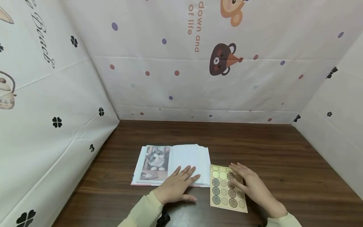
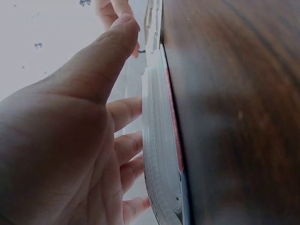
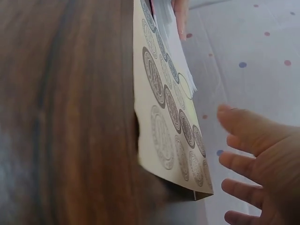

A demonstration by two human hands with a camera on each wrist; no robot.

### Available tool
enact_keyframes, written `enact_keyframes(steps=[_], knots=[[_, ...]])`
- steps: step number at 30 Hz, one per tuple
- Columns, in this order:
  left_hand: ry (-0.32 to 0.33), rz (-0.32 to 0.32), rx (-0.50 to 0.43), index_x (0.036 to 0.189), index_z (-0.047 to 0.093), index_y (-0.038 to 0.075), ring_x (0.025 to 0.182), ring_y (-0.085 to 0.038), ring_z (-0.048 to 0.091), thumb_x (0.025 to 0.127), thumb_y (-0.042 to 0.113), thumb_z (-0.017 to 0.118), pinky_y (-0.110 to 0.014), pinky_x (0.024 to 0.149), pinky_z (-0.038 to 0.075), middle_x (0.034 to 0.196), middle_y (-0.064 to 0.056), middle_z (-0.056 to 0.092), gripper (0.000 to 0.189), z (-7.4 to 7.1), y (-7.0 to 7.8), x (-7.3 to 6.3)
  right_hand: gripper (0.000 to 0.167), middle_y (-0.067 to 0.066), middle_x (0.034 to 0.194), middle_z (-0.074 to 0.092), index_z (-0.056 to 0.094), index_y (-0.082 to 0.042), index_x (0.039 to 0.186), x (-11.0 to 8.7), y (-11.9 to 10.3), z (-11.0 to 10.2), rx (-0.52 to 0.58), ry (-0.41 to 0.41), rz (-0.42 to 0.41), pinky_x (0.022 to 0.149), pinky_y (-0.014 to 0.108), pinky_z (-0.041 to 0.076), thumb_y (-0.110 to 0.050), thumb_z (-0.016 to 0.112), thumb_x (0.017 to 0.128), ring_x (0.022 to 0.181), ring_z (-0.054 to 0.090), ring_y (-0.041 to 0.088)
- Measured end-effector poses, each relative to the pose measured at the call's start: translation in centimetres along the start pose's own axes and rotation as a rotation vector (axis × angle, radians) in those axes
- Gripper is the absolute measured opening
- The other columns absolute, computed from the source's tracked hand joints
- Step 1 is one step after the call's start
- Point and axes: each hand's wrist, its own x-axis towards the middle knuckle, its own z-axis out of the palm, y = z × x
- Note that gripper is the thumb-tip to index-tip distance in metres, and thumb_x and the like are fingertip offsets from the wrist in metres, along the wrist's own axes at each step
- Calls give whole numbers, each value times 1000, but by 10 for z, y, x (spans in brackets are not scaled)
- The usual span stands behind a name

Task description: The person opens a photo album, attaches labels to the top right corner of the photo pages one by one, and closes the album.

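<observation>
An open photo album (image 1: 187, 154) lies on the table, with a cat picture (image 1: 157, 158) on its left page and a white right page. My left hand (image 1: 178, 186) rests on the lower part of the right page with fingers spread. In the left wrist view, its fingertips touch the thick stack of pages (image 2: 157, 122). A yellowish sheet of round stickers (image 1: 224, 192) lies at the album's right edge; several spots at its top are bare. Above that sheet is my right hand (image 1: 252, 184), fingers loosely extended. The right wrist view shows it apart from the sticker sheet (image 3: 164, 108), holding nothing.
The brown wooden table (image 1: 283, 157) extends behind and to both sides of the album. White printed cloth walls (image 1: 141, 91) enclose it at the back, left and right.
</observation>
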Motion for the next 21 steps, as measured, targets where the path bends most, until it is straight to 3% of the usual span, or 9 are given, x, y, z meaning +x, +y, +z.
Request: enact_keyframes(steps=[12, 21], knots=[[22, 27, -12, 150, 34, 22, 147, -25, 26, 86, 64, 51, -49, 118, 26, 159, -9, 27, 78, 1, -1, -2, 55, 13, 128, 64, 61, -6, 126, -1, 12, 11, -25, -38, 42, 103, 63, 36, -29, 77, 79, 126, 53, 39], [26, 25, 2, 150, 34, 23, 148, -25, 26, 85, 65, 50, -49, 118, 26, 159, -8, 26, 79, 2, -1, -1, 54, 12, 127, 64, 62, -7, 126, -1, 12, 15, 1, -13, 72, 96, 63, 42, -26, 78, 77, 123, 54, 40]])
